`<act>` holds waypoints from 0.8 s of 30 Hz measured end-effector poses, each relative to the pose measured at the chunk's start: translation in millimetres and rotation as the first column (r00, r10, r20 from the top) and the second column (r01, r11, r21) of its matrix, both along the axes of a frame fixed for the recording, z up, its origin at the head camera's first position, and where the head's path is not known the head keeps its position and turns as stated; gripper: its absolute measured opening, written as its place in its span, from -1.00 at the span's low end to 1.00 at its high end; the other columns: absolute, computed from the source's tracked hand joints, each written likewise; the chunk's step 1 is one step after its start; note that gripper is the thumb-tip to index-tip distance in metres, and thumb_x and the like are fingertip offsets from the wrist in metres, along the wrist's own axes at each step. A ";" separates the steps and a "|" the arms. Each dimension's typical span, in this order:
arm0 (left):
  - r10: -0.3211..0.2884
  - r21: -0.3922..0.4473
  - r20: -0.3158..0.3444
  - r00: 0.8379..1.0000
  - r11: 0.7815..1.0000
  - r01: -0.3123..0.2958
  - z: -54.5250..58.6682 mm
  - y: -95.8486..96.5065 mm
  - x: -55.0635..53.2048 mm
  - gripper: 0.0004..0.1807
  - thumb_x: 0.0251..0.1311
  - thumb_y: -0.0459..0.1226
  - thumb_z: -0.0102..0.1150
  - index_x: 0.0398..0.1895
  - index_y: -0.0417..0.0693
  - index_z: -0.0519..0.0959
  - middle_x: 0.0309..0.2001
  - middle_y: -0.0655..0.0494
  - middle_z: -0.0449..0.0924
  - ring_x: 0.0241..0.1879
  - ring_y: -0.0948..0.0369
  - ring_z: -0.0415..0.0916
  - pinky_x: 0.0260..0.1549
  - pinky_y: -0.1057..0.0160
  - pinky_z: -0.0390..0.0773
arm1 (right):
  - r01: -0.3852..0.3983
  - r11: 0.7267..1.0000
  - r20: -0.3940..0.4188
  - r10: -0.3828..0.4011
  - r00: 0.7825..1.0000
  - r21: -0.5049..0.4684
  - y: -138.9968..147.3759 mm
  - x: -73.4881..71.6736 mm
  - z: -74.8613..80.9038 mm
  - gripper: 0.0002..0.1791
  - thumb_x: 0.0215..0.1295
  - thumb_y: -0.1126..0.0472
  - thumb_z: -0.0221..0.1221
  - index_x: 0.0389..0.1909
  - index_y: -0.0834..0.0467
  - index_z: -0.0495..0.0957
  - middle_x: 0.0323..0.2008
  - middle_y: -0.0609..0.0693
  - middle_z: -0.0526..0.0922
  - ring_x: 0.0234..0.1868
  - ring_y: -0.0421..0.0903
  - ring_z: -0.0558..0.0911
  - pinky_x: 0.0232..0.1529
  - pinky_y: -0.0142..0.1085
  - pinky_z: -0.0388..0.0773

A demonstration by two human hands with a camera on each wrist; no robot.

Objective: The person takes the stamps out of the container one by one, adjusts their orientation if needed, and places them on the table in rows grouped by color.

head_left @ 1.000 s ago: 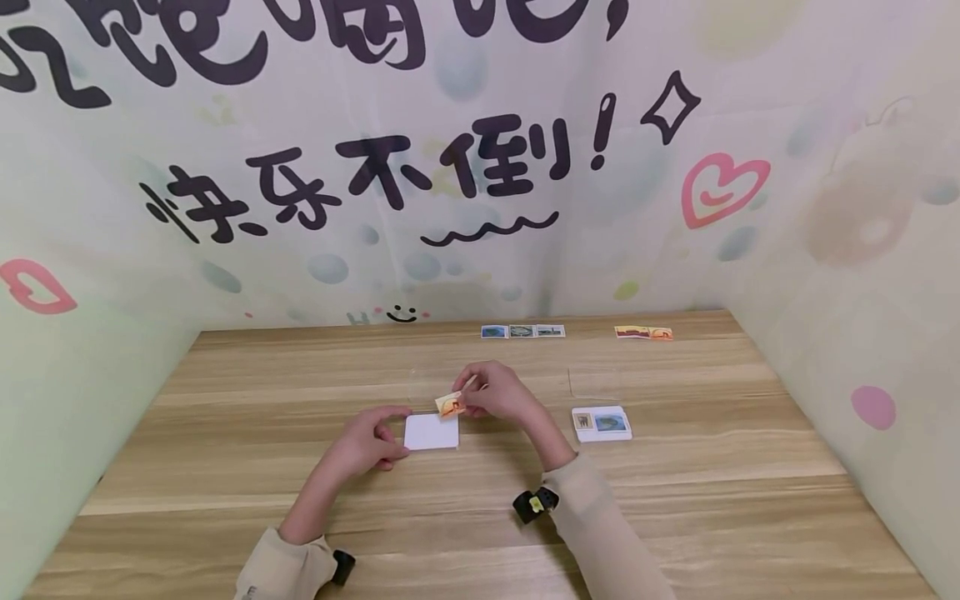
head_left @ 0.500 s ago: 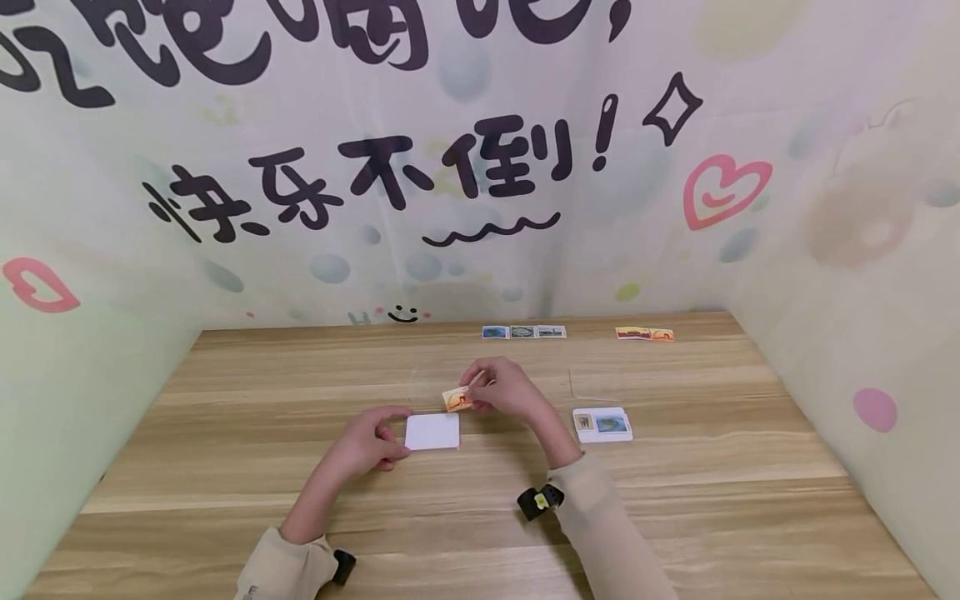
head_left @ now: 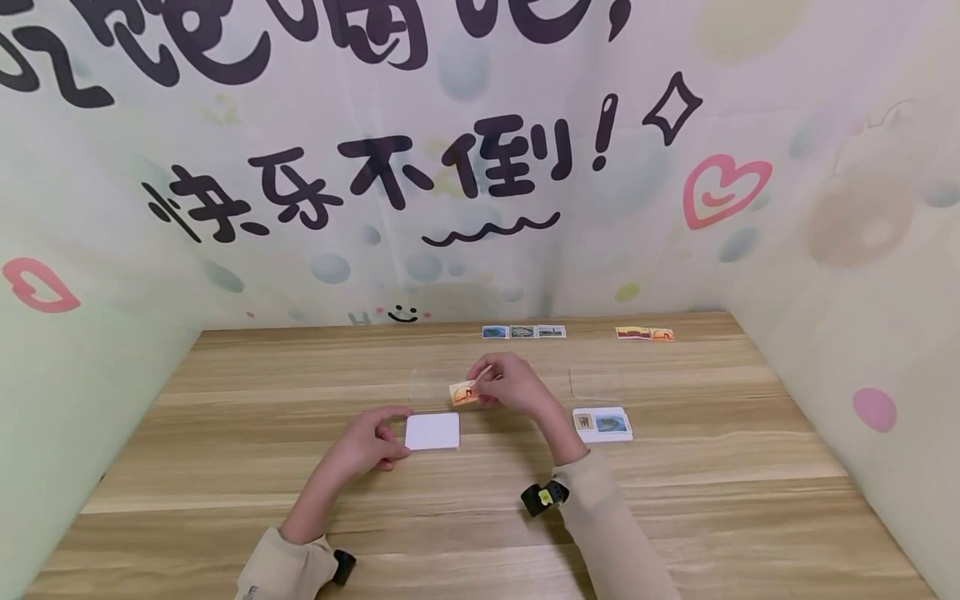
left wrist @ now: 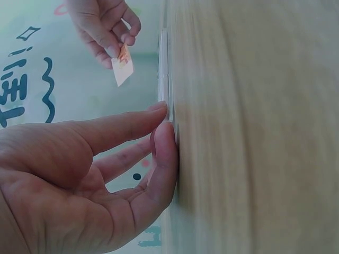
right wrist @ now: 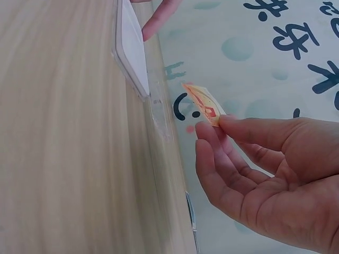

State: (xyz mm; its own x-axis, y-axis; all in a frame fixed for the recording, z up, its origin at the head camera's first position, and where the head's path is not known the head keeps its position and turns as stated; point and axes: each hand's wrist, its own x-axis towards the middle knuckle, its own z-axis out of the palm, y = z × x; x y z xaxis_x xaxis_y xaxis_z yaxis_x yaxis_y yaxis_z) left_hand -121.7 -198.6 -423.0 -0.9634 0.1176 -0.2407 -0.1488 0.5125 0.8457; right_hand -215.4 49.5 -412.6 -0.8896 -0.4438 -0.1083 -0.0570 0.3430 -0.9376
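Observation:
In the head view, my left hand (head_left: 365, 437) spans the left end of a blank white card (head_left: 432, 431), holding its far and near edges between fingers and thumb. The card lies flat on the wooden table; seen from the right wrist, the white card (right wrist: 131, 50) is thick, with a clear-looking rim. My right hand (head_left: 510, 385) pinches an orange and cream postage stamp (head_left: 463, 392) by one edge, raised above the table just behind the card. The orange stamp (right wrist: 205, 105) tilts in the right wrist view, apart from the card.
To the right lies another white card (head_left: 603, 424) bearing two stamps. A row of three stamps (head_left: 522, 332) and two orange stamps (head_left: 644, 333) lie along the back edge, near the printed wall cloth (head_left: 360, 283). Clear plastic pieces (right wrist: 160, 108) lie behind the cards.
My right hand has lifted the orange stamp away from over the white card's far right corner, moving backward and slightly right. The left hand and card have stayed put.

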 end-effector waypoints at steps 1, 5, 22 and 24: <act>-0.002 0.001 -0.001 1.000 1.000 0.002 0.1 0.0 0.1 -0.38 0.16 -0.54 0.44 0.33 -0.39 0.51 -0.47 0.01 0.48 -0.60 0.22 0.46 -0.56 0.32 0.59 | 0.001 1.000 -0.006 -0.001 1.000 0.002 0.4 -0.2 -0.2 -0.90 0.39 0.50 0.21 -0.14 0.41 0.64 -0.38 0.17 0.73 -0.42 -0.04 0.72 -0.32 -0.24 0.72; -0.003 -0.002 -0.001 1.000 1.000 0.003 0.3 0.0 0.0 -0.38 0.17 -0.53 0.44 0.33 -0.40 0.51 -0.48 0.01 0.48 -0.60 0.23 0.46 -0.56 0.32 0.58 | 0.005 1.000 -0.028 -0.005 1.000 0.014 2.4 -1.2 -0.8 -0.91 0.40 0.48 0.22 -0.13 0.40 0.64 -0.36 0.19 0.73 -0.38 0.01 0.74 -0.31 -0.23 0.71; 0.004 -0.006 0.012 1.000 1.000 -0.004 -0.3 -0.1 -0.6 -0.39 0.18 -0.54 0.44 0.33 -0.38 0.52 -0.47 0.00 0.48 -0.60 0.23 0.46 -0.56 0.32 0.60 | 0.030 0.999 -0.033 -0.029 0.999 0.024 9.0 -5.0 1.3 -0.91 0.42 0.48 0.21 -0.14 0.41 0.64 -0.36 0.21 0.75 -0.38 0.08 0.74 -0.29 -0.20 0.72; 0.006 -0.010 0.014 1.000 1.000 -0.006 -0.9 -0.3 -0.9 -0.39 0.17 -0.54 0.44 0.33 -0.37 0.52 -0.48 0.01 0.48 -0.60 0.23 0.46 -0.56 0.33 0.59 | 0.034 0.999 -0.031 -0.033 0.999 0.030 9.6 -5.1 1.6 -0.91 0.43 0.47 0.21 -0.14 0.40 0.64 -0.35 0.21 0.75 -0.35 0.11 0.75 -0.27 -0.19 0.74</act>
State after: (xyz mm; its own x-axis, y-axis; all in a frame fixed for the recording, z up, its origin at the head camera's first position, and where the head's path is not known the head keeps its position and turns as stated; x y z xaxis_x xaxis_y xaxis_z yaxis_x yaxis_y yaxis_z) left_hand -122.5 -198.9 -424.0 -0.9608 0.1090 -0.2550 -0.1635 0.5203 0.8382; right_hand -220.5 59.1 -411.0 -0.9069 -0.4107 -0.0938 -0.0737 0.3739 -0.9245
